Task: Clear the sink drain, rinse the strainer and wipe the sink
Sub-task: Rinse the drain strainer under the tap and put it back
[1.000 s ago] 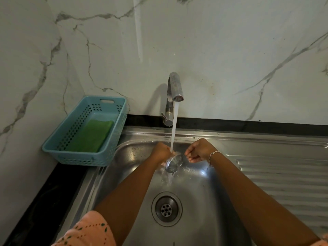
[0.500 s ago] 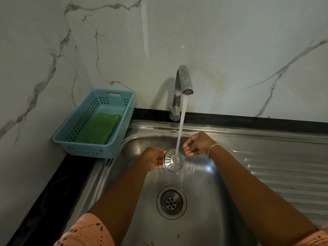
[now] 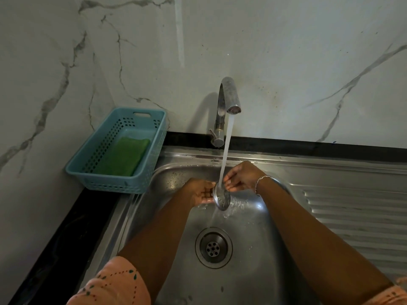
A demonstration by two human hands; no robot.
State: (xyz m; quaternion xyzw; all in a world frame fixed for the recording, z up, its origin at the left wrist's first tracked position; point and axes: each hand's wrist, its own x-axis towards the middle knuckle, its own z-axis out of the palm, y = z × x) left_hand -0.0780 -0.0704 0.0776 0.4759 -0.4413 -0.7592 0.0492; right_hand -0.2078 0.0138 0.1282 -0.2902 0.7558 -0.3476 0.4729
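Head view: shiny round strainer (image 3: 222, 198) on edge under water stream (image 3: 226, 146); left fingers (image 3: 207, 192), right fingers (image 3: 229, 183) grasp rim.

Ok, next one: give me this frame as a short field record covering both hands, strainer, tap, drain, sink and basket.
left hand: holds the strainer by its left edge, tilted on edge
right hand: fingers curled at the strainer's upper right rim; contact unclear
tap: running, flow lands on the strainer
drain: uncovered, strainer out of it
sink: wet, nothing wiping it
basket: left of the sink, green pad inside
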